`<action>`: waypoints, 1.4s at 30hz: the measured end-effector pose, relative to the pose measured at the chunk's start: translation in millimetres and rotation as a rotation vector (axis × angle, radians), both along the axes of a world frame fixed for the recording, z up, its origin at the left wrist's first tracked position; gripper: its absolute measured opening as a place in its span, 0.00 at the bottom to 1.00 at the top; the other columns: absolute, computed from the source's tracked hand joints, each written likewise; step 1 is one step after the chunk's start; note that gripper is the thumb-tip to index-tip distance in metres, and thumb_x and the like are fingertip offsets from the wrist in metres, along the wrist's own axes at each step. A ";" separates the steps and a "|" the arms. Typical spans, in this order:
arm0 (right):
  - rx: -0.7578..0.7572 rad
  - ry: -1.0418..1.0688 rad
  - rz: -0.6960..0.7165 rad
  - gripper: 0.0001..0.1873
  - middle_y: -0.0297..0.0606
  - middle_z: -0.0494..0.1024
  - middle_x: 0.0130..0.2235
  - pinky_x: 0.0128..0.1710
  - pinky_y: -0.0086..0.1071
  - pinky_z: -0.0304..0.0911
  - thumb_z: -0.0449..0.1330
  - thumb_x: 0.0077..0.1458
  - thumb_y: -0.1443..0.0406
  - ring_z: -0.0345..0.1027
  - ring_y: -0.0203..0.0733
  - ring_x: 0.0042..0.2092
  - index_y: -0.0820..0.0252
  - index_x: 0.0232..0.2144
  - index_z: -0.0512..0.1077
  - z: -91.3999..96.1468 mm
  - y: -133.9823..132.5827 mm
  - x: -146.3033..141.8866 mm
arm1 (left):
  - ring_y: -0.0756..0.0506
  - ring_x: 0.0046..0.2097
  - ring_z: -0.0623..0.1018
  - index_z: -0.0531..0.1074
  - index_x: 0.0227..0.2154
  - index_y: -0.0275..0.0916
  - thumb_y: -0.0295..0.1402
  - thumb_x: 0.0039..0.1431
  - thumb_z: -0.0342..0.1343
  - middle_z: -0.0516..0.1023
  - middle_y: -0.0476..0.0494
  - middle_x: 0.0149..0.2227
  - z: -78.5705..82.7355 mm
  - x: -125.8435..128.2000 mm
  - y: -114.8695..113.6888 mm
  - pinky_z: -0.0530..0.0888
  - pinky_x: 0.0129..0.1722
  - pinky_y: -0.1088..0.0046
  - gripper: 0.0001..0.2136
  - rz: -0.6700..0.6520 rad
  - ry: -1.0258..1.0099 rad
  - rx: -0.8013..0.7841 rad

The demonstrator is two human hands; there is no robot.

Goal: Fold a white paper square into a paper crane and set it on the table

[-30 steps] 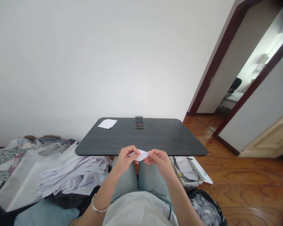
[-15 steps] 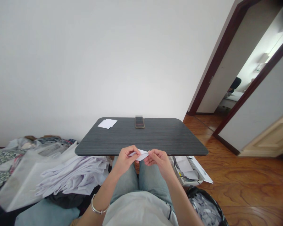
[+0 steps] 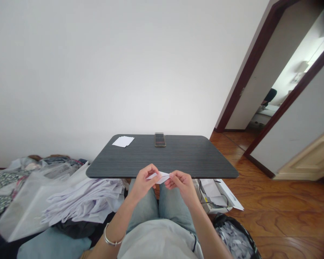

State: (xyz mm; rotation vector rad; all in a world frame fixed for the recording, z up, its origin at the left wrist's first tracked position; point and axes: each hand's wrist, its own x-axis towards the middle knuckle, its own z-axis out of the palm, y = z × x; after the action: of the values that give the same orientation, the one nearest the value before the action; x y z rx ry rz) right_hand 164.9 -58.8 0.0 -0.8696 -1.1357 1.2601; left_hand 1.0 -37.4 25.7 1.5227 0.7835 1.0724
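A small folded piece of white paper (image 3: pixel 162 177) is held between both hands, just in front of the near edge of a dark grey table (image 3: pixel 178 160). My left hand (image 3: pixel 143 182) pinches its left end with thumb and fingers closed; a silver bracelet sits on that wrist. My right hand (image 3: pixel 181 183) pinches its right end the same way. Both hands hover above my lap, over light blue jeans.
At the table's far edge lie a few white paper sheets (image 3: pixel 123 141) and a small dark phone-like object (image 3: pixel 160 139). Piles of cloth and plastic bags (image 3: pixel 56 201) fill the floor at left. Papers and a box (image 3: pixel 218 194) lie at right on the wooden floor; an open doorway (image 3: pixel 283 90) stands beyond.
The hands have shifted very slightly upward with the paper; the pinch on both ends is unchanged.
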 end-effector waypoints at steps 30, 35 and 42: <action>-0.095 -0.031 0.064 0.19 0.35 0.76 0.18 0.21 0.25 0.65 0.63 0.44 0.52 0.69 0.34 0.19 0.62 0.21 0.70 -2.6 1.7 -4.8 | 0.52 0.25 0.71 0.65 0.24 0.36 0.36 0.44 0.61 0.71 0.50 0.23 -2.5 5.1 2.9 0.71 0.21 0.78 0.12 0.002 -0.010 -0.194; 0.002 -0.048 0.035 0.16 0.35 0.77 0.21 0.23 0.28 0.68 0.62 0.47 0.53 0.71 0.36 0.22 0.62 0.28 0.73 -6.9 4.4 1.6 | 0.52 0.26 0.70 0.65 0.24 0.35 0.36 0.43 0.62 0.70 0.50 0.23 0.9 2.2 4.0 0.71 0.21 0.79 0.12 0.017 -0.031 -0.204; 0.098 -0.072 -0.068 0.12 0.36 0.79 0.24 0.27 0.30 0.70 0.64 0.46 0.57 0.72 0.37 0.25 0.60 0.28 0.73 -5.7 6.3 8.3 | 0.52 0.26 0.70 0.65 0.25 0.35 0.36 0.44 0.62 0.71 0.50 0.24 3.4 2.1 3.2 0.70 0.21 0.79 0.12 0.028 -0.034 -0.195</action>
State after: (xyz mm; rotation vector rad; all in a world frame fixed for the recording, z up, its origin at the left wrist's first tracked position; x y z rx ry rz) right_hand 173.2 -52.5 -5.7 -0.8787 -1.2051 1.1160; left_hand 3.1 -34.2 29.2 1.3298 0.8620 1.0089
